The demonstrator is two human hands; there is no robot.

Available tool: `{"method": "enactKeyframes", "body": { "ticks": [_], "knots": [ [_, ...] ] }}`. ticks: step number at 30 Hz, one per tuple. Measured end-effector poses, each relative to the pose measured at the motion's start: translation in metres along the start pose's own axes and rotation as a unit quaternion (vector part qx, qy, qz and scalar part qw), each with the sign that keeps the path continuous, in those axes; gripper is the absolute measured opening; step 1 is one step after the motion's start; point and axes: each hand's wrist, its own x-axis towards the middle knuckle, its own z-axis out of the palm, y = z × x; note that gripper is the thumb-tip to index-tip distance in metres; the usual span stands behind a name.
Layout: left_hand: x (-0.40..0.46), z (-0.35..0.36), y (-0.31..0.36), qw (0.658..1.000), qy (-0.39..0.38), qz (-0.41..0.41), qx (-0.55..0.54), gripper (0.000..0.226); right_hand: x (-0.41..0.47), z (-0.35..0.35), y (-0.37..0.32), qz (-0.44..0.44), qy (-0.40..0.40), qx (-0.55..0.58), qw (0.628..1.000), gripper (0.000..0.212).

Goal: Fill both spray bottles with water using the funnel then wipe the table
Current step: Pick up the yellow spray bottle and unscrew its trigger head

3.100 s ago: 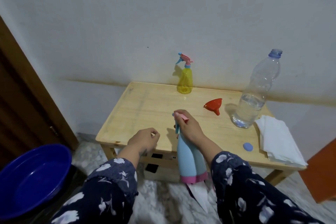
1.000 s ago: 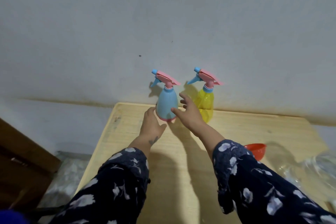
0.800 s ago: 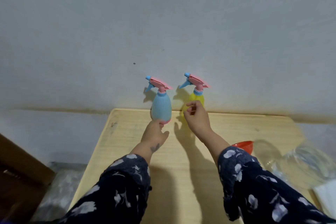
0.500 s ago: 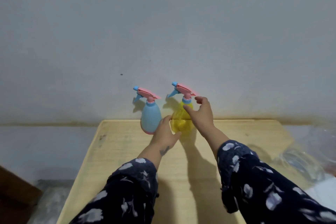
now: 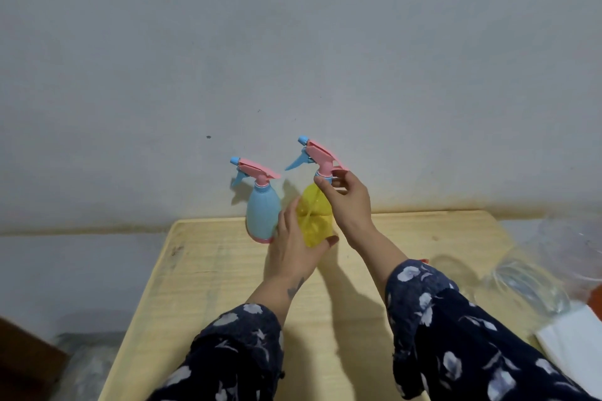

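against the grey wall, the wooden table (image 5: pixel 228 273) carried both bottles. in the head view, the left hand (image 5: pixel 294 249), off the blue bottle (image 5: pixel 263 216) beside it, now cupped the yellow bottle (image 5: pixel 314 215); the right hand (image 5: pixel 348 200) pinched its collar above, likely to unscrew.

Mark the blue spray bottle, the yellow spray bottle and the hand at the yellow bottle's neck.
blue spray bottle (image 5: pixel 262 215), head view, middle of its body.
yellow spray bottle (image 5: pixel 314 215), head view, bare front of its body.
right hand (image 5: pixel 350 205), head view, back of the hand.
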Motion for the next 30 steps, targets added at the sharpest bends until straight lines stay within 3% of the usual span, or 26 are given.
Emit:
{"method": "enactKeyframes", "body": {
  "ticks": [9, 14, 22, 27, 30],
  "knots": [
    [-0.071, -0.036, 0.008, 0.998, 0.005, -0.018, 0.065, 0.095, -0.069, 0.013, -0.022, 0.04, 0.03, 0.035, 0.998, 0.038],
    [-0.126, -0.059, 0.002, 0.999, 0.01, -0.021, 0.031, 0.091, -0.122, 0.012, -0.027, 0.029, 0.013, 0.046, 0.998, 0.032],
    [-0.187, -0.08, -0.006, 0.999, -0.001, -0.031, 0.026, 0.09, -0.185, 0.009, -0.04, 0.051, 0.009, 0.02, 0.998, 0.04],
    [-0.204, -0.087, -0.007, 0.999, -0.024, -0.022, -0.042, 0.084, -0.2, -0.006, -0.047, 0.063, -0.035, 0.024, 0.997, 0.028],
    [-0.21, -0.088, -0.006, 0.995, -0.038, -0.018, -0.088, 0.082, -0.207, -0.016, -0.049, 0.062, -0.118, 0.034, 0.991, 0.019]
  ]
}}
